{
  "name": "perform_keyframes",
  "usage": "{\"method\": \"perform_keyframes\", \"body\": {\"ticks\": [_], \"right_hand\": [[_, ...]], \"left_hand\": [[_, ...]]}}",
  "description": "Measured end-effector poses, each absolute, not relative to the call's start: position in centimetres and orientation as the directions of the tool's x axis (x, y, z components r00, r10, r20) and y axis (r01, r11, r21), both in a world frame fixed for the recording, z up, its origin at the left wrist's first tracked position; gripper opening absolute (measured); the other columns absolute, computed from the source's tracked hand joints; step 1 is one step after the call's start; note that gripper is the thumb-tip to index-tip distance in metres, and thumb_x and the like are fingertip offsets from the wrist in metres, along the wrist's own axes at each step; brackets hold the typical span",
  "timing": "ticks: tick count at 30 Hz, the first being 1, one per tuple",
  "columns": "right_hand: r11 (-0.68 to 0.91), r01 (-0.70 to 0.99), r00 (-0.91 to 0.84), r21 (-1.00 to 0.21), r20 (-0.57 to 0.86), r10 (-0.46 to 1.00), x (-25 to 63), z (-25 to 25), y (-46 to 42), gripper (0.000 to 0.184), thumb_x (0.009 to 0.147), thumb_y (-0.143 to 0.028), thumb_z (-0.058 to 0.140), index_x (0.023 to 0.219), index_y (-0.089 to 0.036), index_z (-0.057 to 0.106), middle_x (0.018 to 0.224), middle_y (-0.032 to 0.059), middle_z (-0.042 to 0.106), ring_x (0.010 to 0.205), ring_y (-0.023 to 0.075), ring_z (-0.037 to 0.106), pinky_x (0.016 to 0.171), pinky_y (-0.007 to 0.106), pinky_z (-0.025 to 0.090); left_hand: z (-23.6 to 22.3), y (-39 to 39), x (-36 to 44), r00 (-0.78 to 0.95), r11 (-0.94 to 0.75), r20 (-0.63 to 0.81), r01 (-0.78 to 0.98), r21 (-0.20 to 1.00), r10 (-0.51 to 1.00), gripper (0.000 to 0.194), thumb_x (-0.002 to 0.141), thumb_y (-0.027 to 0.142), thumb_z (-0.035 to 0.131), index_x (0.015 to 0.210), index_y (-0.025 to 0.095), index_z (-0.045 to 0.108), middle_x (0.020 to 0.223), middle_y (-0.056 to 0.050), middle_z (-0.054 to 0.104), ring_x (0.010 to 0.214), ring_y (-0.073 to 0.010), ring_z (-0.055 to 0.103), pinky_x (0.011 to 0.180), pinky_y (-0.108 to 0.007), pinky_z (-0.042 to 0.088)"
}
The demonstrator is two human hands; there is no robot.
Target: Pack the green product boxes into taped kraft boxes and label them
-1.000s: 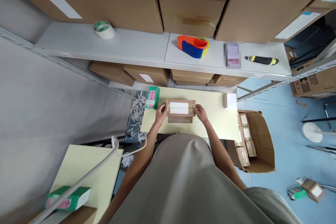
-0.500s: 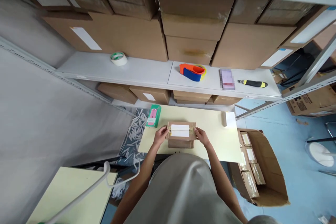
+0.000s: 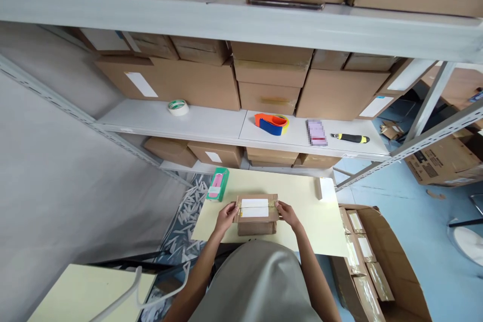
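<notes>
A small cardboard box [image 3: 257, 229] with a white label on its top lies near the front edge of the pale yellow table [image 3: 302, 211]. My left hand [image 3: 227, 215] grips its left end, and my right hand [image 3: 287, 212] grips its right end, thumbs along the upper edges. The label has a line across its middle, and clear tape shows by the right end. Left of the box, a green and pink package [image 3: 218, 184] lies at the table's back corner. A small white box [image 3: 326, 188] stands at the back right corner.
On the shelf [image 3: 215, 119] ahead are a tape roll [image 3: 178, 107], an orange and blue tape dispenser [image 3: 272, 124] and a yellow-black cutter [image 3: 350, 138]. Large cartons [image 3: 196, 83] line it behind. A big open carton [image 3: 400, 261] with several small boxes stands on the floor at right.
The view has tilted upward, so the table, box and hands appear lower and more of the upper shelf shows. Both hands keep their hold on the cardboard box.
</notes>
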State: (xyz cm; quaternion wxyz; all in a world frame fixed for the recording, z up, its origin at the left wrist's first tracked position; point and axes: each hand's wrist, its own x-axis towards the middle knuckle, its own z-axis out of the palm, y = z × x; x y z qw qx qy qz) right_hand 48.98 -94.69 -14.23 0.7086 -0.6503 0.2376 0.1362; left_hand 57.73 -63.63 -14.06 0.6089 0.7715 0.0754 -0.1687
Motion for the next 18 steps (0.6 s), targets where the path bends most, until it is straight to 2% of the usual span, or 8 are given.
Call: {"method": "perform_keyframes", "body": {"ticks": [5, 13, 16, 18], "right_hand": [[0.106, -0.499, 0.855, -0.86, -0.509, -0.099, 49.1, -13.6, -94.9, 0.088, 0.071, -0.092, 0.078, 0.122, -0.021, 0.077, 0.105, 0.009, 0.08, 0.094, 0.0282, 0.079, 0.082, 0.042, 0.066], [0.124, -0.514, 0.844, -0.849, -0.526, -0.103, 49.0, -14.2, -94.6, 0.094, 0.061, -0.095, 0.081, 0.121, -0.023, 0.076, 0.104, 0.0091, 0.081, 0.091, 0.0296, 0.08, 0.081, 0.043, 0.065], [0.115, -0.524, 0.837, -0.844, -0.535, -0.115, 49.3, -14.5, -94.4, 0.089, 0.061, -0.092, 0.082, 0.118, -0.024, 0.076, 0.101, 0.0073, 0.082, 0.088, 0.0287, 0.08, 0.079, 0.042, 0.064], [0.041, -0.532, 0.837, -0.846, -0.533, -0.123, 49.7, -14.4, -94.4, 0.082, 0.065, -0.091, 0.079, 0.112, -0.024, 0.076, 0.095, 0.0069, 0.082, 0.087, 0.03, 0.081, 0.078, 0.043, 0.064]], "left_hand": [[-12.8, -63.7, 56.8, 0.934, -0.254, -0.351, 0.323, 0.912, -0.073, 0.069, 0.066, 0.076, 0.083, 0.105, 0.02, 0.081, 0.127, -0.019, 0.083, 0.128, -0.0416, 0.075, 0.113, -0.055, 0.058], [-10.9, -64.3, 56.5, 0.939, -0.279, -0.34, 0.31, 0.909, -0.062, 0.06, 0.066, 0.073, 0.088, 0.101, 0.024, 0.083, 0.113, -0.014, 0.086, 0.121, -0.0425, 0.078, 0.11, -0.056, 0.06], [-10.7, -64.4, 56.6, 0.938, -0.282, -0.342, 0.314, 0.906, -0.054, 0.057, 0.068, 0.07, 0.088, 0.102, 0.025, 0.083, 0.11, -0.013, 0.086, 0.123, -0.0429, 0.078, 0.109, -0.056, 0.061], [-10.9, -64.4, 56.7, 0.935, -0.292, -0.351, 0.323, 0.9, -0.047, 0.052, 0.069, 0.067, 0.086, 0.099, 0.025, 0.081, 0.11, -0.013, 0.086, 0.124, -0.0432, 0.077, 0.111, -0.056, 0.059]]}}
